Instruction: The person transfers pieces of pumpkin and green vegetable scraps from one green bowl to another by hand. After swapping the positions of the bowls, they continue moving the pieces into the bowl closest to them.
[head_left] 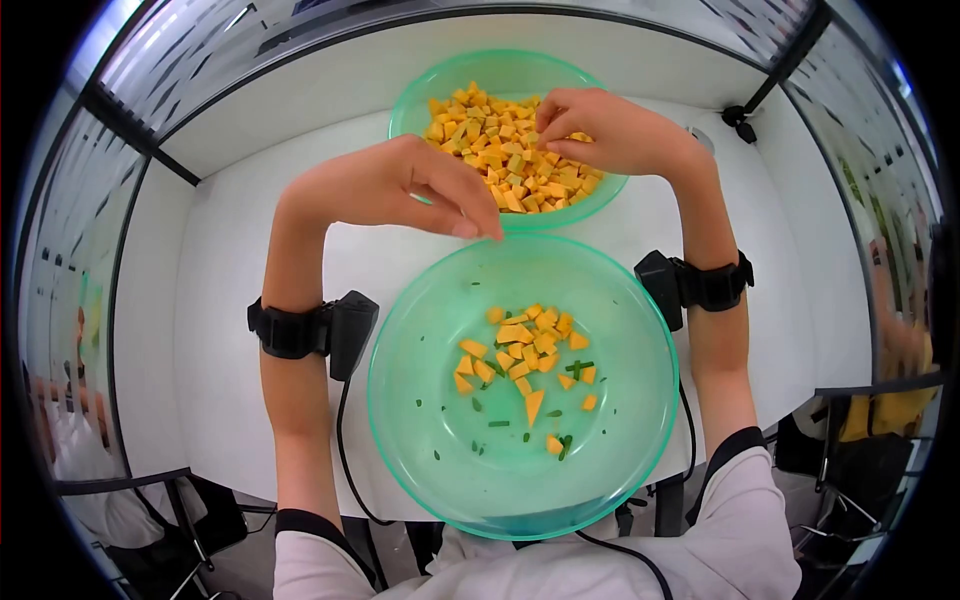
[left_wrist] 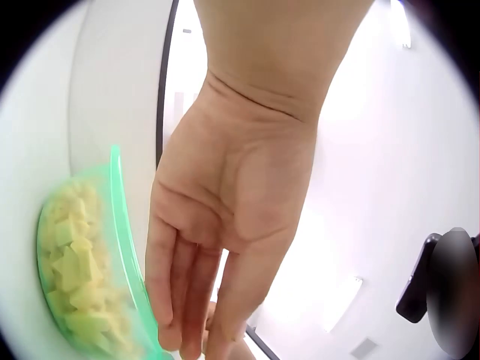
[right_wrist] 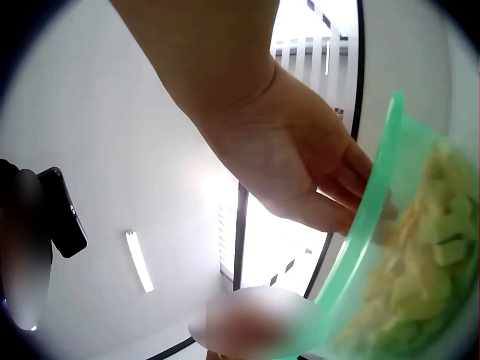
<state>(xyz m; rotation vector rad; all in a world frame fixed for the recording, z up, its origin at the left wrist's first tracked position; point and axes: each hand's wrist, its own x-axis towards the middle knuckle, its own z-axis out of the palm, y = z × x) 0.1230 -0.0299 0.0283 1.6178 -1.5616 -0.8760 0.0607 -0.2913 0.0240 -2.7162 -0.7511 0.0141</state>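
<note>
My left hand (head_left: 420, 190) hangs over the gap between two green translucent bowls, its relaxed fingers pointing down by the back rim of the near bowl (head_left: 420, 470). In the left wrist view the palm (left_wrist: 232, 180) shows nothing held. My right hand (head_left: 615, 130) reaches over the far bowl (head_left: 405, 110), index finger and thumb bent toward each other just above orange diced pumpkin (head_left: 500, 150). I cannot tell whether a piece is between those fingertips. The near bowl holds fewer pumpkin cubes (head_left: 520, 340) and scattered green bits (head_left: 498, 424).
Both bowls stand on a white table (head_left: 230, 400) with low white walls behind and at the sides. A black camera is strapped to each forearm, and its cable (head_left: 345, 450) runs down past the table's front edge. A small black stand (head_left: 738, 120) is at the back right.
</note>
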